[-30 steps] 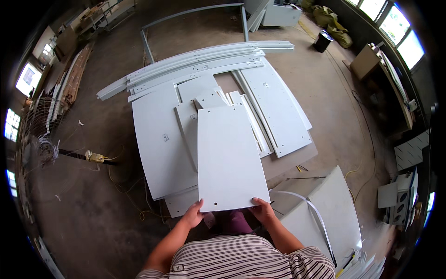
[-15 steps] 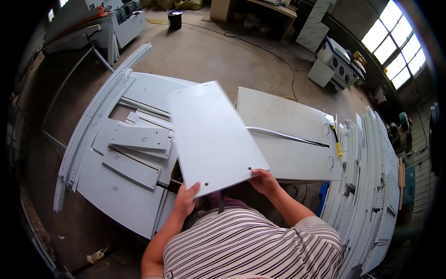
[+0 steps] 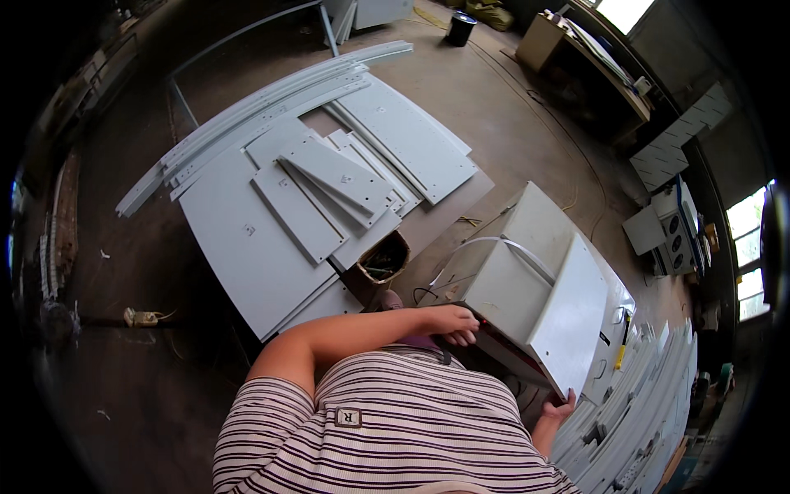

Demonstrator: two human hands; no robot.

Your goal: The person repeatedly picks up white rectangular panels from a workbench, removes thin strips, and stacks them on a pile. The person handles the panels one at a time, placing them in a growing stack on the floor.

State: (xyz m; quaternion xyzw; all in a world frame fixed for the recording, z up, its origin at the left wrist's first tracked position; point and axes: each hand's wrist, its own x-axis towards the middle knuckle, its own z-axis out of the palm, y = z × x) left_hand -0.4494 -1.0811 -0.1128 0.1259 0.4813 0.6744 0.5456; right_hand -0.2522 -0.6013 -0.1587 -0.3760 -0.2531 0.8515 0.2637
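A flat white panel (image 3: 572, 317) lies slanted on top of the pale cabinet (image 3: 473, 280), with small dark holes near its near end. My right hand (image 3: 559, 405) grips the panel's near right corner. Bent across my body, my left arm brings my left hand (image 3: 454, 323) beside the cabinet's near left edge. Its fingers are loosely bent and slightly apart, off the panel, and I see nothing in them. A white curved strip (image 3: 527, 257) rests on the cabinet, partly covered by the panel.
To the left, a stack of white panels (image 3: 226, 226) carries narrower pieces and long rails (image 3: 271, 111). An open box (image 3: 385, 257) with small items stands between stack and cabinet. A yellow-handled tool (image 3: 622, 346) lies near the handles; long white profiles (image 3: 634, 420) fill the right.
The panel has moved right, from in front of me onto the cabinet. My left hand has let go of it; my right hand still grips a corner. The view has turned left.
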